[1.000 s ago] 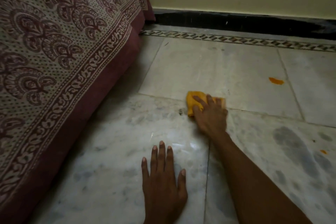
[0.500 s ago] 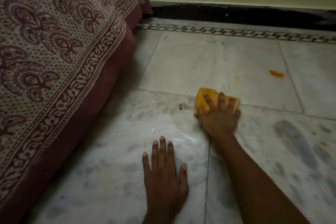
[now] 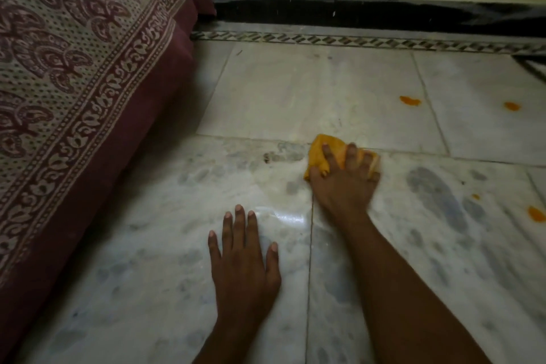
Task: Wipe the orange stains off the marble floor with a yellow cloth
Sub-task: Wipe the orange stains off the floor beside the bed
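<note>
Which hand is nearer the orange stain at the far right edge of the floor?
Right. The right hand presses the yellow cloth left of that orange stain; the left hand lies flat on the marble floor, farther left still.

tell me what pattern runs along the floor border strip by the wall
A dark-and-light diagonal block pattern on the inlaid marble border strip, seen in the head view.

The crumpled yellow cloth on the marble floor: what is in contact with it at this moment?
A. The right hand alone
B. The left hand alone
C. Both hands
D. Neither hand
A: the right hand presses on the crumpled yellow cloth, while the left hand lies flat on the grey-veined marble floor, apart from the cloth.
</note>
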`<action>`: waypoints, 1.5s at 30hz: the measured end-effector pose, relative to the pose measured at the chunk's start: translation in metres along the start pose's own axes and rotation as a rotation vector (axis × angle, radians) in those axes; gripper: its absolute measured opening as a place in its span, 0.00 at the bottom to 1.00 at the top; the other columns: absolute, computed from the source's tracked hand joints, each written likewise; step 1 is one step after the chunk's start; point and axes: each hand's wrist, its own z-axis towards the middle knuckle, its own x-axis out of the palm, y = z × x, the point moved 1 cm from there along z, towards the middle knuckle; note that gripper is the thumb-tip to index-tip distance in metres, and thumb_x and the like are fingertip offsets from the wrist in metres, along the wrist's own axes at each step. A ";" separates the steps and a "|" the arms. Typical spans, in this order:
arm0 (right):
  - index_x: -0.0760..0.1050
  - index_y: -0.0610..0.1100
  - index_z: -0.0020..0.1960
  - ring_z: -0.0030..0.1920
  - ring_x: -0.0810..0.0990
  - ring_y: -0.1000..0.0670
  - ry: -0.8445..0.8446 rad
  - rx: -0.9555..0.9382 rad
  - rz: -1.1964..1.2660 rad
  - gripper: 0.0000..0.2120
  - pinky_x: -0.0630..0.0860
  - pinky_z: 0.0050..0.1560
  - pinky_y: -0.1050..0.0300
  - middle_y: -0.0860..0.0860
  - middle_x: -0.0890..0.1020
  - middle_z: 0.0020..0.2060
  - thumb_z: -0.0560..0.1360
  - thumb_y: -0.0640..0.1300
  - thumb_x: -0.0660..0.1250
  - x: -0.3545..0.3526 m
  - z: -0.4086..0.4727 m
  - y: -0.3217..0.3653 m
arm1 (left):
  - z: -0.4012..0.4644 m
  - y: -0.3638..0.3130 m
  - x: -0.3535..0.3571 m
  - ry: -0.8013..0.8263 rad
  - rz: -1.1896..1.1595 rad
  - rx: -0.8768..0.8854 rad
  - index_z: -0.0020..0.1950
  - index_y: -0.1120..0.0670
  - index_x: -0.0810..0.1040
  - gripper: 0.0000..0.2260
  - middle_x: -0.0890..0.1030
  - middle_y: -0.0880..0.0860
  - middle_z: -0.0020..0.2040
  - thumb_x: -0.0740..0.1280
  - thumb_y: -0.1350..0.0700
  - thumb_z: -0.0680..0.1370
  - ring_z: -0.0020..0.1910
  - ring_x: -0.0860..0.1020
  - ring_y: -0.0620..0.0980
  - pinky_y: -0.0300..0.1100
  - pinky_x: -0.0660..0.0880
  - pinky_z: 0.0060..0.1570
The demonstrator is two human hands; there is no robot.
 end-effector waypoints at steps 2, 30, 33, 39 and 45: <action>0.48 0.71 0.80 0.84 0.40 0.40 0.028 -0.178 -0.048 0.33 0.44 0.80 0.32 0.52 0.46 0.85 0.77 0.71 0.52 0.010 -0.028 0.001 | 0.000 0.001 0.000 -0.009 -0.007 0.000 0.80 0.55 0.66 0.32 0.64 0.56 0.82 0.56 0.41 0.80 0.81 0.62 0.57 0.63 0.59 0.78; 0.48 0.72 0.80 0.84 0.40 0.40 -0.008 -0.041 -0.012 0.34 0.43 0.80 0.32 0.52 0.46 0.85 0.75 0.72 0.48 0.001 -0.115 -0.066 | -0.092 0.004 -0.007 0.102 -0.098 0.159 0.84 0.51 0.57 0.33 0.53 0.50 0.85 0.56 0.40 0.80 0.84 0.50 0.51 0.56 0.52 0.82; 0.53 0.72 0.80 0.84 0.48 0.40 -0.037 -0.212 -0.069 0.35 0.51 0.78 0.32 0.52 0.51 0.85 0.73 0.72 0.52 0.009 -0.182 -0.082 | -0.092 0.006 -0.011 0.112 -0.116 0.185 0.84 0.53 0.58 0.34 0.55 0.52 0.85 0.57 0.41 0.80 0.84 0.52 0.53 0.57 0.53 0.81; 0.48 0.74 0.79 0.84 0.47 0.40 -0.010 -0.107 -0.171 0.37 0.55 0.78 0.31 0.52 0.49 0.85 0.71 0.74 0.51 -0.006 -0.215 -0.151 | -0.092 0.005 -0.009 0.102 -0.136 0.179 0.84 0.54 0.58 0.34 0.54 0.53 0.85 0.56 0.40 0.80 0.84 0.52 0.54 0.56 0.51 0.82; 0.44 0.73 0.79 0.84 0.39 0.41 -0.003 -0.005 -0.049 0.35 0.44 0.80 0.30 0.52 0.44 0.85 0.73 0.74 0.46 -0.001 -0.186 -0.096 | -0.095 0.005 -0.011 0.062 -0.123 0.169 0.83 0.53 0.61 0.34 0.57 0.54 0.84 0.53 0.39 0.80 0.83 0.55 0.55 0.57 0.52 0.81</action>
